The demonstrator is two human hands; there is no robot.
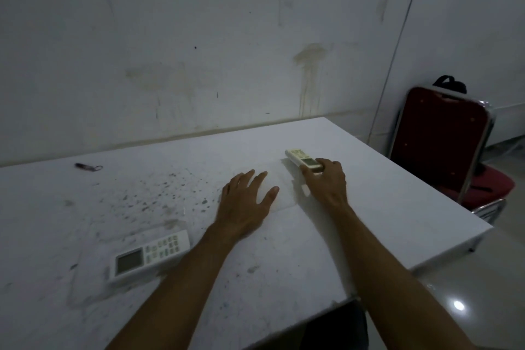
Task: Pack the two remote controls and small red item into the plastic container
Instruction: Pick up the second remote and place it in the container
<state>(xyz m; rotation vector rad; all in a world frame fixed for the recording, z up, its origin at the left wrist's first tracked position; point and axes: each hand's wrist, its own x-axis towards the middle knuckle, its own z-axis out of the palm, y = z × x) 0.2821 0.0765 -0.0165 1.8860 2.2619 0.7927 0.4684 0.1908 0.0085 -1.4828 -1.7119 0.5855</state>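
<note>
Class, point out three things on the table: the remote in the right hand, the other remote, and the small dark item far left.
Held remote (301, 157), head view: on its button face.
Other remote (150, 253), head view: beside its screen.
Small dark item (86, 166), head view: its body.

Right hand (326, 180) grips remote (304, 160); left hand (247, 202) flat on table (383, 207).

Two remotes and a small red item on a white table.
Far remote (304, 160): cream, screen-up, right. Near remote (150, 254): white, flat, front-left. Red item (88, 167): far left.
</note>
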